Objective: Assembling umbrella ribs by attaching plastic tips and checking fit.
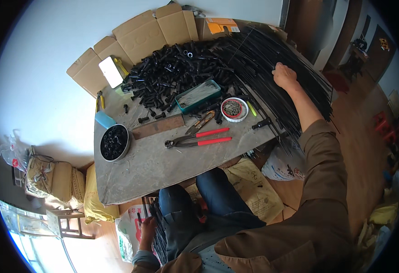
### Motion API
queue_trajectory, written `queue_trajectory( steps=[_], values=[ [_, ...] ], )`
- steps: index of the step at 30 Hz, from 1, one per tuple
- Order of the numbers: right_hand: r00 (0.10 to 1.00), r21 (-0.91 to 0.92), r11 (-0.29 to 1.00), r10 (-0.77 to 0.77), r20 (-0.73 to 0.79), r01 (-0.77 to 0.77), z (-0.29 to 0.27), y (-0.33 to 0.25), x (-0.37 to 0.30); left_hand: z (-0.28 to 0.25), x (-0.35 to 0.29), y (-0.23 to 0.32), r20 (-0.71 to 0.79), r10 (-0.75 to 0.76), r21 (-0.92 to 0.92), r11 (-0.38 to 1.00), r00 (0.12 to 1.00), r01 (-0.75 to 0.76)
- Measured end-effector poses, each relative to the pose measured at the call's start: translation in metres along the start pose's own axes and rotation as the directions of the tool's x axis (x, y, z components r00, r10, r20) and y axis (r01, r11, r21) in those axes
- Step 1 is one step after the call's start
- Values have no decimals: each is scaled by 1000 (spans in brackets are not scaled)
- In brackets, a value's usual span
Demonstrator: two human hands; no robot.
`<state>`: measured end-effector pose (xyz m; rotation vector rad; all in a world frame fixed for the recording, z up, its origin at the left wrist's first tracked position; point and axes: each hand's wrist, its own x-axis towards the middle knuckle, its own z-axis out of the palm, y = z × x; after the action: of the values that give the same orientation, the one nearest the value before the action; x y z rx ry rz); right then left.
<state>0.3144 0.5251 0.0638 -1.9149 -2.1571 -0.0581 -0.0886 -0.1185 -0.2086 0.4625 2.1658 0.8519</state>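
Note:
My right hand [284, 76] reaches far over the table with its fingers closed at a heap of long thin black rods [258, 57]; it seems to pinch a rod there. Low beside my leg, my left hand [148, 227] is closed on a dark rod-like piece [139, 218], whose end sticks up past the fingers. Next to that hand, more black rods [160, 236] stand in a bundle along my thigh. A large pile of short black tubular fittings [163, 68] lies left of the rod heap.
Red-handled pincers [204, 137], a flat metal bar [158, 126], a green tray of thin pins [199, 96], a white bowl of small metal bits [234, 117] and a bowl of black rings [114, 143] rest on the grey table [163, 166]. Cardboard [138, 36] lines the back.

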Motion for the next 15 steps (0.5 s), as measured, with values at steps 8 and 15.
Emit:
queue_trajectory(
  steps=[8, 15],
  values=[
    [990, -66, 988, -136, 23, 137, -89, -23, -30, 7, -5, 24, -6, 104, 14, 994, 995, -104],
    [977, -102, 974, -209, -46, 204, -163, -25, -34, 10, -16, 32, 21, 251, 65, 966, 968, -251]
  ],
)
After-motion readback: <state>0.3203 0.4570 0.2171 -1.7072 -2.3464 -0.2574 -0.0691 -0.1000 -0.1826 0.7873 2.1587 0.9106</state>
